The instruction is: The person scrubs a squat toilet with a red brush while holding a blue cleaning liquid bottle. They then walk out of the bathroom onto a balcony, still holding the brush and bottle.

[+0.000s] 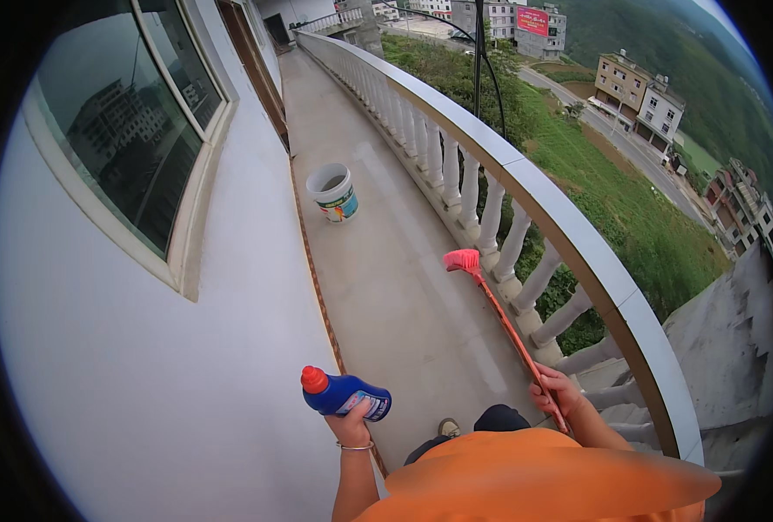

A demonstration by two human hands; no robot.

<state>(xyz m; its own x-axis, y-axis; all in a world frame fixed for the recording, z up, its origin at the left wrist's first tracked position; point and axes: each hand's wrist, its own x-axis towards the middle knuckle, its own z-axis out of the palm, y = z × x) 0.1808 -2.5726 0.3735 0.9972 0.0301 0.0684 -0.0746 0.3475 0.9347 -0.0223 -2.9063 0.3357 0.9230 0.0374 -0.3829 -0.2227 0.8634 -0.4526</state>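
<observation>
My left hand (352,425) is closed around a blue plastic bottle (347,395) with a red cap, which lies nearly level beside the white wall. A pink-bristled brush (513,336) with a long red handle is in my right hand (558,395), gripped near the handle's lower end. The brush head points away from me, over the floor by the balusters. Farther along the balcony stands a white plastic bucket (333,194) with a coloured label; its inside looks greyish, and I cannot tell what it holds.
A curved balustrade with a tiled handrail (569,202) and white balusters (471,189) runs along the right. On the left are the white wall (249,339), a window (132,124) and a brown door frame (252,62). The concrete floor (399,287) stretches ahead between them.
</observation>
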